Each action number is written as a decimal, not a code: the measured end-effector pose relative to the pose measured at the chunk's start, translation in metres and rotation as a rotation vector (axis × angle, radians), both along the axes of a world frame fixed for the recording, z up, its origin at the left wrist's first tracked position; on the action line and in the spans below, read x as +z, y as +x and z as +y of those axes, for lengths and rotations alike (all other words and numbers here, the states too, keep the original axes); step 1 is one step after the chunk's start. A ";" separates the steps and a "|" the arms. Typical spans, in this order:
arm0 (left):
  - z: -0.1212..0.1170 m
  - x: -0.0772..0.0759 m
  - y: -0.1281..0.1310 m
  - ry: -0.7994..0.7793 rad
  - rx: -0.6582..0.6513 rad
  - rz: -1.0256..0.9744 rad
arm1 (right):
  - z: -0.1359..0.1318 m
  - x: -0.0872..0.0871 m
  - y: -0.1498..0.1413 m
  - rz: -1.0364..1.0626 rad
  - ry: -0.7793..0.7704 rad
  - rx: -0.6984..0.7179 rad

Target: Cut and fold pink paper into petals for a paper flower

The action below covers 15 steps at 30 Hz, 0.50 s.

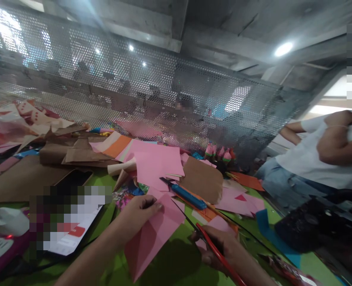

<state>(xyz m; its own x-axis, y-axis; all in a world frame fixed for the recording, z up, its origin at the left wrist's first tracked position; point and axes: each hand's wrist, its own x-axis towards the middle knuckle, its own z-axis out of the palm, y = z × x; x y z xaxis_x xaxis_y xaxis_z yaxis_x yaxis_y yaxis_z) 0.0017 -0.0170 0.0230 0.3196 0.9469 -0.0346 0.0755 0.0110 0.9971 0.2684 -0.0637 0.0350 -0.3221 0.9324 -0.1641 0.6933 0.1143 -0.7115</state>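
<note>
My left hand [143, 212] pinches the upper edge of a folded pink paper sheet [154, 240], which hangs tilted over the green table. In my right hand [220, 248] are red-handled scissors [213, 246], the fingers wrapped about the handle. Their blades point up and left toward the right edge of the pink sheet; whether they touch it I cannot tell. Just beyond the scissors lies a blue utility knife [187, 195]. Behind it are a stack of pink paper [159, 163] and a brown cardboard piece [202, 178].
At left, a phone [83, 222] and a purple power strip [6, 250] lie on the green table [176, 266]. Brown paper [24, 178] and scraps pile up behind. A perforated metal screen [152, 91] borders the far side. A person in a white shirt [327, 155] stands at right.
</note>
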 end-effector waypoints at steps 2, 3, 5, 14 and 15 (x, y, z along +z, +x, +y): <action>0.000 0.001 0.000 0.018 -0.001 0.010 | 0.000 -0.001 0.001 0.001 0.044 0.016; 0.000 0.002 0.000 0.022 -0.002 0.015 | 0.001 -0.002 0.002 0.005 0.061 0.030; 0.000 0.002 0.001 0.022 -0.005 0.011 | 0.002 -0.006 0.006 0.026 0.047 0.042; 0.002 -0.003 0.003 0.027 -0.011 -0.016 | 0.006 -0.019 0.012 0.042 0.030 0.002; 0.002 -0.003 0.002 0.024 -0.011 -0.024 | 0.006 -0.020 0.012 0.043 0.024 0.002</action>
<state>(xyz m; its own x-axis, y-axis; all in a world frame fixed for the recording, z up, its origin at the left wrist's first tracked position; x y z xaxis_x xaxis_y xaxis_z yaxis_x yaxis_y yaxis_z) 0.0041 -0.0154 0.0197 0.3303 0.9439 -0.0043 0.0515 -0.0135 0.9986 0.2801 -0.0576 0.0151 -0.3301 0.9352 -0.1281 0.6618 0.1326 -0.7378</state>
